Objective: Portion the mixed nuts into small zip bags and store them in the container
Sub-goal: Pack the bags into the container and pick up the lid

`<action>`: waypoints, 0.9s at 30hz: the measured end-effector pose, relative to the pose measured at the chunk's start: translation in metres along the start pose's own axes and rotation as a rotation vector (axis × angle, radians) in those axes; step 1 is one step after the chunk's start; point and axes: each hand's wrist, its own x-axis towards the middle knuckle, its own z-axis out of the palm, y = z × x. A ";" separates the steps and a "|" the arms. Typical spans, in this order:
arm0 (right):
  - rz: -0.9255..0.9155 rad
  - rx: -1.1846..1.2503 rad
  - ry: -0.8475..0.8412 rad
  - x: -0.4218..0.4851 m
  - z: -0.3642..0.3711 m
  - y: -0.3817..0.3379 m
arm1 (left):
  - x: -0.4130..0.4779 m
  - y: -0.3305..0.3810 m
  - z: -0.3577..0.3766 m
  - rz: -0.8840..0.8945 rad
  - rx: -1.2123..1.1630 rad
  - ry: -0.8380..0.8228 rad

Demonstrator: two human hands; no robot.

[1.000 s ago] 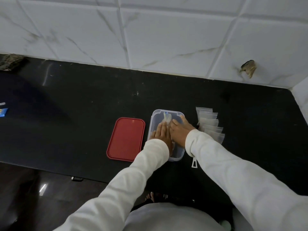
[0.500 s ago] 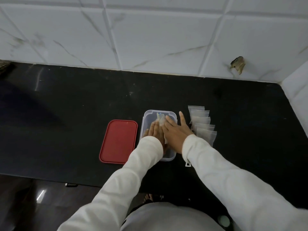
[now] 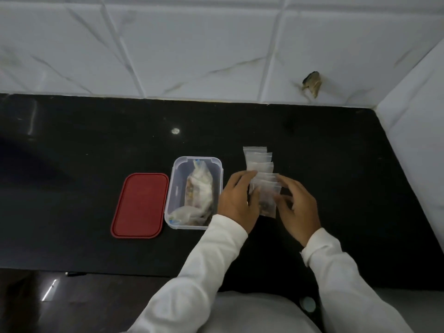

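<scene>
Container [image 3: 176,186] on black countertop [image 3: 96,145]; white tiled wall [image 3: 192,44].

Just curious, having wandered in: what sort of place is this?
Probably a home kitchen: a black stone countertop against a white marble-look tiled wall, with a clear food container and red lid on it.

Glossy black stone tabletop [image 3: 96,145] met marbled white tiles [image 3: 192,51]; a clear plastic container [image 3: 176,186] sat beside its matt red lid [image 3: 139,205].

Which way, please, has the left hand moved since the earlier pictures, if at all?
Yes: the left hand moved right, out of the clear container, to the zip bags beside it.
</scene>
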 end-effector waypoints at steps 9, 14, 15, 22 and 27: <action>0.244 0.021 0.047 0.006 0.006 0.045 | 0.012 -0.002 0.049 -0.295 -0.047 -0.103; 0.311 0.091 0.008 0.022 0.010 0.060 | 0.019 -0.001 0.069 -0.358 0.025 -0.120; 0.318 0.109 -0.012 0.025 0.011 0.063 | 0.020 -0.002 0.072 -0.364 0.034 -0.100; 0.297 0.180 -0.116 0.038 0.011 0.068 | 0.031 -0.010 0.078 -0.457 -0.003 -0.052; 0.330 0.211 -0.117 0.045 0.009 0.069 | 0.033 -0.011 0.081 -0.476 -0.036 -0.039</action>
